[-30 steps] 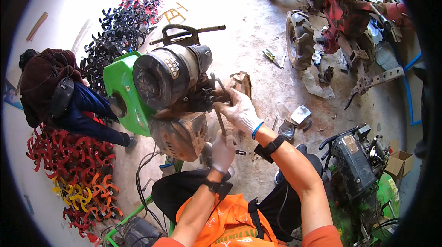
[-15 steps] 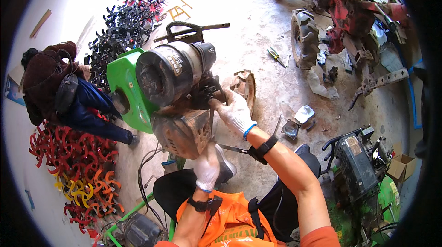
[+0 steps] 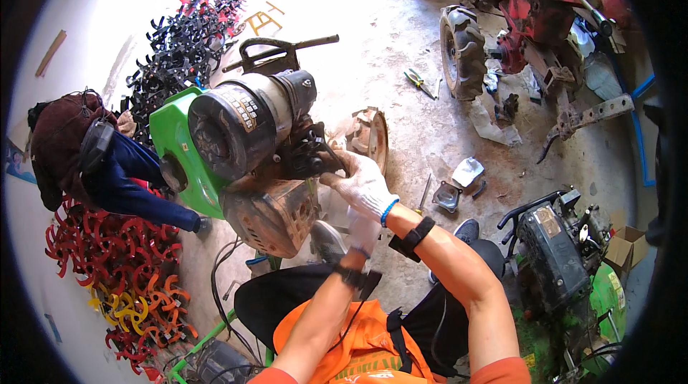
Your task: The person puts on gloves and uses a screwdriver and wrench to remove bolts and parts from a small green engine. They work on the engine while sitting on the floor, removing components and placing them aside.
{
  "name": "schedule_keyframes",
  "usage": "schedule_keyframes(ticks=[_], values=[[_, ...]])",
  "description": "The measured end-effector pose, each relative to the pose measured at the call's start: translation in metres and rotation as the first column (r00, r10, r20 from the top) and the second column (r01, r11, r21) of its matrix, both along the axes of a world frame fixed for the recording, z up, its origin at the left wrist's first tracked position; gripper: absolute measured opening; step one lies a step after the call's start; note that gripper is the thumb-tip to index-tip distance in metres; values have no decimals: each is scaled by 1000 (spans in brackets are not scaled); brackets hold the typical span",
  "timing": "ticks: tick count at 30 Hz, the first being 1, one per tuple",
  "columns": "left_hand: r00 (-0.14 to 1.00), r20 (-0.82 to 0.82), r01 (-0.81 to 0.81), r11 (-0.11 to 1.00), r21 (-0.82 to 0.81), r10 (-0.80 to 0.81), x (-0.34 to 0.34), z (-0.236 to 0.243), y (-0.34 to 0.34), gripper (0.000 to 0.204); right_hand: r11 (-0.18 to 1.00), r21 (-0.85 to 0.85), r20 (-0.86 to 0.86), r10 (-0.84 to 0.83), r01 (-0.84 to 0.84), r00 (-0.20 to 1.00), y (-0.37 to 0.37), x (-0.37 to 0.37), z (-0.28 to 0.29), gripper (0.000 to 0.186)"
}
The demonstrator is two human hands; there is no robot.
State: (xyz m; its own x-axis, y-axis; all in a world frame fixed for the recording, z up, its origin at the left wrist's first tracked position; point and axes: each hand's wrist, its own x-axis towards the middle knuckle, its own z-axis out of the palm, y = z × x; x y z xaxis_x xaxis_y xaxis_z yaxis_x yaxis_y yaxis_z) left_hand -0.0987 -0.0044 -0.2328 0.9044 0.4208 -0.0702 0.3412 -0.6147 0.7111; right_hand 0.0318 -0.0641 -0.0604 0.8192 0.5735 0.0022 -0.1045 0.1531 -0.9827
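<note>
In front of me stands an engine with a green fuel tank [image 3: 188,151], a round black-and-metal housing [image 3: 233,122] and a dirty slotted metal cover [image 3: 266,216]. My right hand [image 3: 364,187], in a white knitted glove with a blue cuff, reaches to the dark parts [image 3: 304,158] on the engine's right side. Its fingers are bent and closed there; what they grip is hidden. Beneath the right wrist is my left hand [image 3: 364,232], also gloved. It is smeared by motion and partly covered, so its fingers do not show.
A screwdriver [image 3: 426,194], a small metal part [image 3: 448,196] and pliers [image 3: 417,83] lie on the floor. Another engine [image 3: 562,255] stands at right, a red tractor [image 3: 530,22] beyond. Curved blades [image 3: 115,241] are heaped at left, where a person [image 3: 93,147] bends over.
My left hand has moved right, from below the slotted cover to beneath my right wrist. My right hand stays at the engine's side. The whole view has shifted slightly.
</note>
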Motion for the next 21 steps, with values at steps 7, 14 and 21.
schedule_keyframes(ticks=[7, 14, 21], values=[[947, 313, -148, 965, 218, 75, -4, 31, -11, 34, 999, 17, 58, -41, 40, 997, -7, -3, 2, 45], [930, 90, -331, 919, -215, 356, -66, 149, 8, 33, 999, -32, 9, -16, 16, 1000, -4, -12, 12, 46], [829, 185, -384, 779, -496, 527, -86, 181, 30, 20, 999, 35, -171, -19, 25, 985, 10, -19, 17, 50]])
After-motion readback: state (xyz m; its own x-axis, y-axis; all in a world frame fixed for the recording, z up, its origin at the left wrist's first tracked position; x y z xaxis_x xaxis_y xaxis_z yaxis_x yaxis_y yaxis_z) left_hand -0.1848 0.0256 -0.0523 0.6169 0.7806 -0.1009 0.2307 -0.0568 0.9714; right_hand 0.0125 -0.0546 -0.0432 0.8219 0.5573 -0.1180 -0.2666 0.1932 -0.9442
